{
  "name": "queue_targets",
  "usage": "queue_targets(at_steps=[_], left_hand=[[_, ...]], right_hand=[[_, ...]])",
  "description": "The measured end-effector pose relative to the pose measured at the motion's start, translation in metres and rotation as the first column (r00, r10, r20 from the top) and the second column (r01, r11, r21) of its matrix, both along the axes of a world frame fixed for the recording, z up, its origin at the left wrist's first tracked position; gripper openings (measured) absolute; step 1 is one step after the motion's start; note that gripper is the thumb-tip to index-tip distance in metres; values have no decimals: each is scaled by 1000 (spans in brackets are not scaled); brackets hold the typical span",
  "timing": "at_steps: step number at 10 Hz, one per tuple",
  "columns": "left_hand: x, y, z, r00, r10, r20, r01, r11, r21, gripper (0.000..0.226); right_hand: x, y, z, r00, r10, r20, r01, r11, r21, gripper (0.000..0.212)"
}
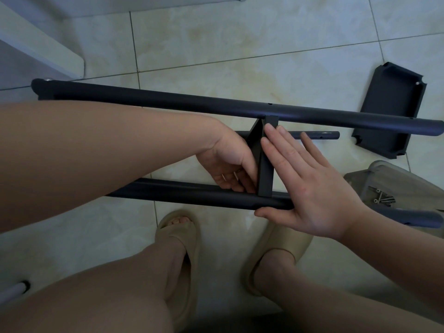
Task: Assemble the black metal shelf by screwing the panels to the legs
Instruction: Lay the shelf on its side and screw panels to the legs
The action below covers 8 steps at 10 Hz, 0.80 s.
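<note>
Person viewed from above. Footwear: a pair of beige moulded slide sandals, thick-soled, with a broad single strap and open toe. The left sandal (179,239) sits at 6 o'clock with toes showing at the front opening; the right sandal (284,246) sits at 5 o'clock. The left hand (228,162), right hand (310,188), forearms and lower legs are bare.

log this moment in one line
step: panel on edge between legs | left hand: grips panel | right hand: flat against panel | spare panel: on floor | screws: untouched
</note>
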<state>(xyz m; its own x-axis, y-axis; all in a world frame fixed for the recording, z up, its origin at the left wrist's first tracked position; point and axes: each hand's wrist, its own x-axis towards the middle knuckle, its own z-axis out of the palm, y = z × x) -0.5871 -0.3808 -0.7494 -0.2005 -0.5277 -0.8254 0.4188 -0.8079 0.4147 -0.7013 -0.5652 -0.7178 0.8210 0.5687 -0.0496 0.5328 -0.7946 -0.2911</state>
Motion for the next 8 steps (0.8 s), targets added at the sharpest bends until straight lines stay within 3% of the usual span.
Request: queue_targets(at_steps=[2, 5, 8], left_hand=[[3, -9, -2, 997, -40, 66, 38, 999, 18, 10], [8, -2, 1, 998, -65, -24, 64, 998, -20, 13], [3, -5, -4, 1000, -12, 26, 12, 1000, -21, 10]], right_hand=[[0, 0, 0, 1000, 2, -5, -2, 1000, 5, 105], [1, 0, 1, 1000, 0, -21, 0, 1000, -6, 105], [1, 0, 1, 1000, 1, -15, -1, 1000, -1, 105]])
